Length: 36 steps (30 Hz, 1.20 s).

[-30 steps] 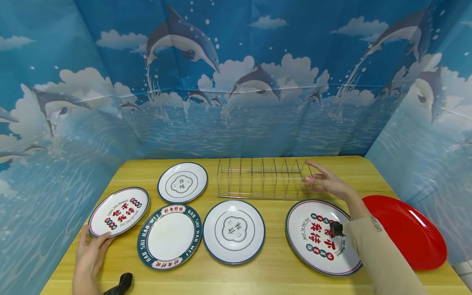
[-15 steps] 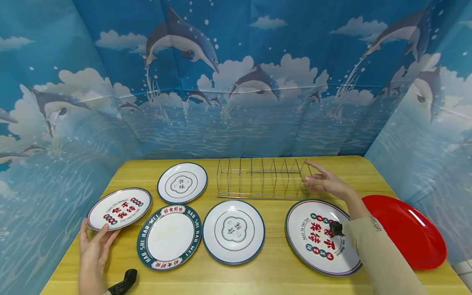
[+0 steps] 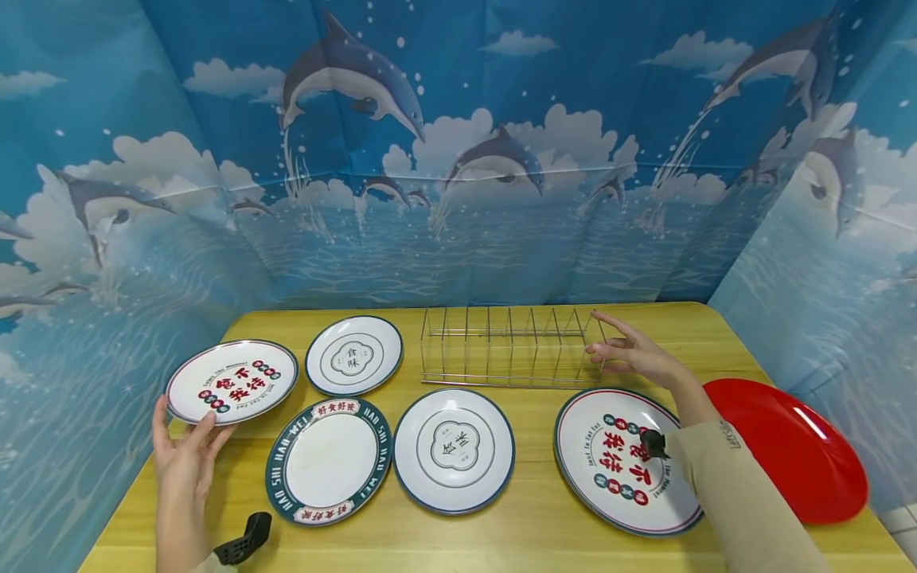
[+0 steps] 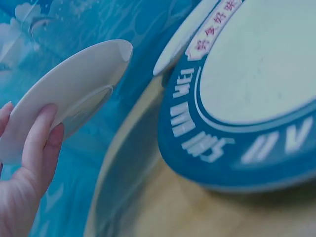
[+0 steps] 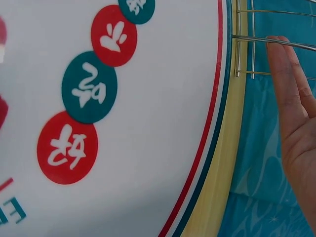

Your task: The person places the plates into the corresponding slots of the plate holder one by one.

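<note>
In the head view, my left hand holds a white plate with red characters up at the left, tilted. The left wrist view shows that plate's pale underside, with fingers against it. At the back, my right hand touches the right end of a wire plate rack. Its fingers look straight against a wire in the right wrist view. No plate stands in the rack. Below the right forearm lies a larger white plate with red characters, partly covered by the sleeve.
On the wooden table lie a green-rimmed plate, a small white plate, another white plate and a red plate. A dolphin-printed cloth hangs along the back and sides.
My left hand has moved up and slightly right with the plate, whose tilt has changed. The right hand and the rack look the same.
</note>
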### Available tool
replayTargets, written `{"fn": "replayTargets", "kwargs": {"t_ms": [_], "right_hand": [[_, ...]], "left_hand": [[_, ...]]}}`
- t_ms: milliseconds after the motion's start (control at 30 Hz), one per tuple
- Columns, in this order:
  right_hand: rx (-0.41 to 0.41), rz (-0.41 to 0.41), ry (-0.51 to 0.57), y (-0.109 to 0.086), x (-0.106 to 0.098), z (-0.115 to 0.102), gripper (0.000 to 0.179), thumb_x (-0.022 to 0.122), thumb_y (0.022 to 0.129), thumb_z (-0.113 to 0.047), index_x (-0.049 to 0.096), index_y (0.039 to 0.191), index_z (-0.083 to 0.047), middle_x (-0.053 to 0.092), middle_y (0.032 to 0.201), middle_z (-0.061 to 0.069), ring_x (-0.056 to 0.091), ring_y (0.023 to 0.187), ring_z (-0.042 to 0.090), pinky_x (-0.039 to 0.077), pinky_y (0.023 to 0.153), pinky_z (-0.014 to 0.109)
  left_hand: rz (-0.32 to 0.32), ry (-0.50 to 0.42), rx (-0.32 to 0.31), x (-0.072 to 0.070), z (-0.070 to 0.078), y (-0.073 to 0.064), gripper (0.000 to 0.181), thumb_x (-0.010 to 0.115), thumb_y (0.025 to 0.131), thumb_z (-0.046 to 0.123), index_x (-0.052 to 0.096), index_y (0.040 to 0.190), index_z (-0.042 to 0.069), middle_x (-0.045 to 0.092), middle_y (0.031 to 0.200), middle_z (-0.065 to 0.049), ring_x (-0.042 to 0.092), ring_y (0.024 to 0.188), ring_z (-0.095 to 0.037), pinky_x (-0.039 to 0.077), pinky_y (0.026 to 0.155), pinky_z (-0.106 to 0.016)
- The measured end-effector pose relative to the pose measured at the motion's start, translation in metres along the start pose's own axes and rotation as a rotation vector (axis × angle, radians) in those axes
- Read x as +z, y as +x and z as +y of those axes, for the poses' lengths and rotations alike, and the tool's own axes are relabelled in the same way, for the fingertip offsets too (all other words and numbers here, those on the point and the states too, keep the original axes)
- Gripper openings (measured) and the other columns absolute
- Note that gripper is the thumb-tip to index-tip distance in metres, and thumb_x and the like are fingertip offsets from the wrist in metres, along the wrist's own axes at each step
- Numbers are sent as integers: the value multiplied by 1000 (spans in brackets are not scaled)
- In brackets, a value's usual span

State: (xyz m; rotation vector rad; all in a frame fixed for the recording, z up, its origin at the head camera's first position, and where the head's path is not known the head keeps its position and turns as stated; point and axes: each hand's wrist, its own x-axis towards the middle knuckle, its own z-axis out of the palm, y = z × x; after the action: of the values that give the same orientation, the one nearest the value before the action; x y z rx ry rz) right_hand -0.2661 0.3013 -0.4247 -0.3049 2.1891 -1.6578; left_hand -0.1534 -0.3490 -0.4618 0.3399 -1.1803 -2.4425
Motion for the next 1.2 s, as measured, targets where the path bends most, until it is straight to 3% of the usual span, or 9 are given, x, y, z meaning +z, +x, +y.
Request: {"fn": "replayTargets", "kwargs": {"t_ms": [167, 333, 500, 633, 800, 1200], "right_hand": [[-13, 2, -12, 1, -1, 1, 72, 53, 94, -18, 5, 148, -17, 45, 121, 34, 54, 105, 35, 43, 92, 55], [-37, 19, -29, 3, -1, 3, 69, 55, 92, -17, 12, 147, -15, 45, 116, 34, 55, 102, 37, 45, 88, 56], [-51, 53, -52, 3, -1, 2, 65, 58, 91, -16, 21, 144, -12, 47, 113, 26, 53, 101, 41, 48, 84, 54], [-68, 73, -55, 1, -2, 1, 63, 59, 90, -16, 26, 143, -8, 49, 112, 19, 56, 101, 30, 47, 85, 55], [-93, 78, -32, 0, -3, -2, 59, 59, 90, -16, 31, 140, -5, 45, 118, 25, 59, 97, 14, 43, 88, 59], [-119, 83, -75, 1, -4, 0, 55, 58, 90, -13, 33, 137, 2, 44, 115, 19, 57, 93, 9, 50, 83, 49]], "left_hand": [[-109, 17, 35, 14, 1, 4, 85, 57, 82, -13, 21, 142, 35, 40, 123, -10, 63, 95, -21, 55, 73, -37], [-141, 63, 16, 51, 10, -8, 83, 53, 83, -14, 19, 143, 32, 37, 124, -12, 63, 93, -18, 56, 69, -35], [-193, 176, -6, 86, 15, -17, 82, 54, 85, -11, 17, 144, 33, 35, 126, -9, 62, 93, -13, 56, 69, -30], [-243, 226, -1, 106, 11, -20, 80, 55, 85, -9, 19, 143, 33, 36, 126, -7, 62, 95, -13, 55, 70, -29], [-341, 257, -2, 130, 5, -24, 80, 55, 85, -9, 21, 143, 34, 37, 125, -9, 62, 92, -14, 55, 71, -28], [-547, 370, -42, 185, -24, -35, 79, 57, 86, -5, 18, 143, 32, 36, 131, -14, 61, 97, -17, 55, 74, -31]]}}
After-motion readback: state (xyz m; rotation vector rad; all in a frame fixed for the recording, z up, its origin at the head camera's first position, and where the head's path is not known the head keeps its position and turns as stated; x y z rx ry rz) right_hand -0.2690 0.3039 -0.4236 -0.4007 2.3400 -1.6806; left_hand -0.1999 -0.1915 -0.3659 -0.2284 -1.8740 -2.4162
